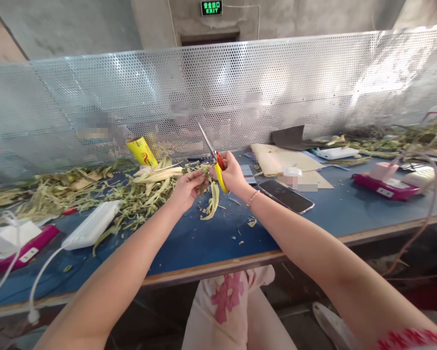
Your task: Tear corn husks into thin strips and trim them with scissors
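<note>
Scissors [218,167] with yellow and orange handles are in my right hand [233,172], their blades pointing up and away to the left. My left hand [189,187] pinches a sprig of dried plant [205,171] right beside the scissor handles. A pale dried leaf [213,201] hangs or lies just below the two hands; I cannot tell whether it touches them. Left of my left hand spreads a heap of dried plant stems and leaves [141,194] on the blue table [189,243].
A phone [287,195] lies right of my right wrist, with cardboard [276,158] behind it. A yellow tube [142,150] leans near the perforated metal screen [218,87]. At left are a white power bank [92,226] and a magenta power strip [32,250]; another magenta strip [384,187] is at right.
</note>
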`<state>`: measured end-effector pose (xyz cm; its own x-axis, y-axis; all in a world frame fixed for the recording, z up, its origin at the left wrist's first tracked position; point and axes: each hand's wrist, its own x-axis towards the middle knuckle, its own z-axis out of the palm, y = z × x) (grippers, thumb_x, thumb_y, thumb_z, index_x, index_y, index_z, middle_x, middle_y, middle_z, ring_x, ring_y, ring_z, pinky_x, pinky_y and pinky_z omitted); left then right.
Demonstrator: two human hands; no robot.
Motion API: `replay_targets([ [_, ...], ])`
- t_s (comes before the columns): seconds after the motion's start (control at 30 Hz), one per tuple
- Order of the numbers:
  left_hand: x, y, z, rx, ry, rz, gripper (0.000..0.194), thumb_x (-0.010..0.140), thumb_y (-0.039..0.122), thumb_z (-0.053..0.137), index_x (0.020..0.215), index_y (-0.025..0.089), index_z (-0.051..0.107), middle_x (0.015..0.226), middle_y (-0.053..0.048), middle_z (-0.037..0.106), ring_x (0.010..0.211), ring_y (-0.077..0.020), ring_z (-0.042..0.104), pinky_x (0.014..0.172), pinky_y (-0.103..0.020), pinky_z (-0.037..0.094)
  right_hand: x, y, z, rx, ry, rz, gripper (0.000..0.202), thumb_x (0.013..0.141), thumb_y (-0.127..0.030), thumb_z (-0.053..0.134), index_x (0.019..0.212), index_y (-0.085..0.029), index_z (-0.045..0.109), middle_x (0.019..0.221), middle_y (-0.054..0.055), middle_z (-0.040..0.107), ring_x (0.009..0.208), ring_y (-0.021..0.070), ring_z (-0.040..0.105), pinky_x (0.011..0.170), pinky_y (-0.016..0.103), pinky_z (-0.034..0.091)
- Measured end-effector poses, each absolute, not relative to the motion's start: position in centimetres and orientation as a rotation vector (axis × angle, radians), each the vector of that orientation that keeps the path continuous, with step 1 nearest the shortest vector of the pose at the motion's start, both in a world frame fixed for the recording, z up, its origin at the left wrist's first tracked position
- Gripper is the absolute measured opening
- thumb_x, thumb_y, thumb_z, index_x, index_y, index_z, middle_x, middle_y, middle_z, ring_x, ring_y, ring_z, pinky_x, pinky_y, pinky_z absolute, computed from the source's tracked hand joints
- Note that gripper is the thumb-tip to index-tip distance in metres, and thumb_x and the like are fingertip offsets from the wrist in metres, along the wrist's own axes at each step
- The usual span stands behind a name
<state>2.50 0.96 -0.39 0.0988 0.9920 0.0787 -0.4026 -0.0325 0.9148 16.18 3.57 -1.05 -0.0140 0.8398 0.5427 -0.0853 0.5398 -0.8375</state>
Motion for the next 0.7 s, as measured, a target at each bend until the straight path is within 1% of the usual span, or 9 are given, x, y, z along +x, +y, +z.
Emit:
replay_targets([
  [0.13, 2.4, 0.7, 0.0, 0.979, 0.744, 1.268, 0.015, 0.069, -0.003, 0.051, 0.068, 0.010, 0.059, 0.061, -0.004, 0.064, 0.053, -0.0093, 0.058, 0.057, -0.021, 0.049, 16.1, 3.3, -0.9, -0.683, -1.401, 0.848, 0.043, 0.057, -0.033, 0.071, 0.072, -0.023, 0.033, 0.063, -0.006, 0.044, 0.057, 0.0088, 0.042, 0.054, 0.026, 0.035],
  [0.2, 2.3, 0.6, 0.3, 0.963, 0.706, 1.215, 0.015, 0.069, -0.002, 0.049, 0.067, 0.010, 0.058, 0.061, -0.004, 0.062, 0.050, -0.0084, 0.055, 0.053, -0.020, 0.047, 16.0, 3.1, -0.9, -0.682, -1.406, 0.835, 0.042, 0.056, -0.030, 0.071, 0.072, -0.023, 0.033, 0.063, -0.006, 0.044, 0.058, 0.0093, 0.042, 0.055, 0.027, 0.036],
  [0.3, 2.1, 0.3, 0.8, 0.888, 0.672, 1.120, 0.016, 0.075, 0.006, 0.045, 0.069, 0.008, 0.059, 0.059, -0.006, 0.058, 0.045, -0.0070, 0.047, 0.044, -0.019, 0.040, 15.9, 2.9, -0.8, -0.673, -1.410, 0.833, 0.041, 0.057, -0.028, 0.072, 0.071, -0.023, 0.033, 0.062, -0.006, 0.043, 0.059, 0.0102, 0.044, 0.056, 0.027, 0.036],
  [0.4, 2.3, 0.1, 1.2, 0.833, 0.676, 1.070, 0.022, 0.081, 0.013, 0.040, 0.069, 0.008, 0.058, 0.059, -0.006, 0.056, 0.043, -0.0067, 0.042, 0.040, -0.019, 0.035, 15.8, 2.7, -0.7, -0.660, -1.420, 0.857, 0.041, 0.057, -0.028, 0.071, 0.072, -0.023, 0.033, 0.062, -0.006, 0.045, 0.060, 0.0110, 0.046, 0.056, 0.028, 0.038],
  [0.53, 2.7, -0.1, 0.9, 0.822, 0.667, 1.112, 0.025, 0.084, 0.017, 0.040, 0.067, 0.010, 0.056, 0.054, -0.002, 0.051, 0.041, -0.0054, 0.037, 0.040, -0.019, 0.031, 15.7, 2.6, -0.6, -0.660, -1.426, 0.871, 0.042, 0.057, -0.031, 0.072, 0.073, -0.024, 0.034, 0.063, -0.005, 0.045, 0.063, 0.0127, 0.049, 0.058, 0.029, 0.041],
  [0.7, 3.0, 0.0, 0.5, 0.846, 0.617, 1.169, 0.021, 0.082, 0.020, 0.049, 0.064, 0.012, 0.053, 0.052, 0.002, 0.044, 0.040, -0.0034, 0.035, 0.040, -0.018, 0.028, 15.8, 2.5, -0.6, -0.666, -1.423, 0.868, 0.047, 0.055, -0.039, 0.074, 0.073, -0.024, 0.033, 0.063, -0.005, 0.046, 0.060, 0.0116, 0.048, 0.056, 0.029, 0.043],
])
